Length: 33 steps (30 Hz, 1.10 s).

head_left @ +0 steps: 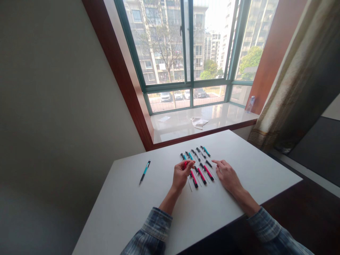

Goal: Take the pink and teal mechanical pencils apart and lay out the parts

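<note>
On a white table (127,209) lie rows of taken-apart pens: red-pink barrels (202,175) nearer me, teal barrels (206,151) farther off, with small black parts between. My left hand (181,173) is closed in a pinch on a small red pen piece at the left end of the rows. My right hand (227,175) rests flat on the table just right of the red barrels, its fingers stretched toward them and holding nothing. One whole teal pen (145,171) lies apart, on the left of the table.
Beyond the table is a wide window sill (225,115) with a crumpled white cloth (199,122), a paper and a small bottle (250,103). A curtain (294,74) hangs at the right. A plain wall runs along the left.
</note>
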### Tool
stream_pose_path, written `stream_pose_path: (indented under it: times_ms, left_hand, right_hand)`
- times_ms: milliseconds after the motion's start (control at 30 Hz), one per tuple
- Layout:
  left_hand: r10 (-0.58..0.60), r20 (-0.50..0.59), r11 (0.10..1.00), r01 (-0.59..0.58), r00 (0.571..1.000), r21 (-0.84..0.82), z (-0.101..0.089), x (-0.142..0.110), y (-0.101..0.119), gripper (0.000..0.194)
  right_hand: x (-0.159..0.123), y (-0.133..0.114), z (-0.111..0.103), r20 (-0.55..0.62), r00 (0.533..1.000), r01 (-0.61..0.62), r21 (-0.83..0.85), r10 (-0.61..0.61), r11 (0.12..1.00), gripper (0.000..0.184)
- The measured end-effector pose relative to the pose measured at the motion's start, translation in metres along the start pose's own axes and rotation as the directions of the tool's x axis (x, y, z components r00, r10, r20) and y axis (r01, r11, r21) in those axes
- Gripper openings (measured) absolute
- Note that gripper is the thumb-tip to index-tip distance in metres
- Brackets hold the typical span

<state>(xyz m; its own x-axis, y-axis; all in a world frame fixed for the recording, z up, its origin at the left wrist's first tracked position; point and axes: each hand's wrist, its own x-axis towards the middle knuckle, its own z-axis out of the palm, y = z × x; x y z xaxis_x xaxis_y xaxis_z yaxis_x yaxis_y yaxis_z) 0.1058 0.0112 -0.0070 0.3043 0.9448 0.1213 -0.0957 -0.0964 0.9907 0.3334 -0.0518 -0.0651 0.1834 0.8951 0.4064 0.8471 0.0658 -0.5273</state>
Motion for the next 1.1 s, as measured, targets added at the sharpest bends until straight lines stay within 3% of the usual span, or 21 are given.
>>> stream_pose_path:
  times_ms: [133,267,400,533,867,1000,1100]
  left_hand:
    - [-0.015,0.042,1.0,0.016,0.999,-0.016,0.001,-0.001,0.002,0.048]
    - [-0.038,0.132,0.999,0.037,0.991,0.011,0.003,-0.003,0.006,0.046]
    - [-0.022,0.266,0.997,0.001,0.964,0.078,0.003,-0.005,0.01,0.044]
    - [-0.024,0.358,0.996,-0.01,0.933,0.092,0.003,-0.006,0.014,0.048]
    - [-0.044,0.36,0.996,0.011,0.932,0.092,0.006,-0.009,0.018,0.05]
    - [-0.048,0.233,0.994,0.023,0.971,0.106,0.004,-0.007,0.017,0.048]
    - [-0.037,0.149,0.995,0.023,0.988,0.096,0.002,-0.005,0.016,0.048]
  right_hand:
    - [-0.001,-0.011,-0.009,-0.088,0.995,0.066,0.134,-0.054,0.989,0.034]
    - [-0.004,-0.042,-0.025,-0.153,0.967,0.239,0.275,-0.203,0.931,0.031]
    - [-0.002,-0.075,-0.033,-0.142,0.912,0.411,0.335,-0.385,0.848,0.036]
    - [0.003,-0.087,-0.035,-0.094,0.873,0.476,0.379,-0.479,0.794,0.036]
    - [0.007,-0.087,-0.041,-0.065,0.886,0.447,0.375,-0.458,0.812,0.028]
    - [0.016,-0.064,-0.037,-0.143,0.921,0.39,0.339,-0.363,0.856,0.026]
    - [0.024,-0.037,-0.032,-0.124,0.935,0.353,0.299,-0.331,0.886,0.029]
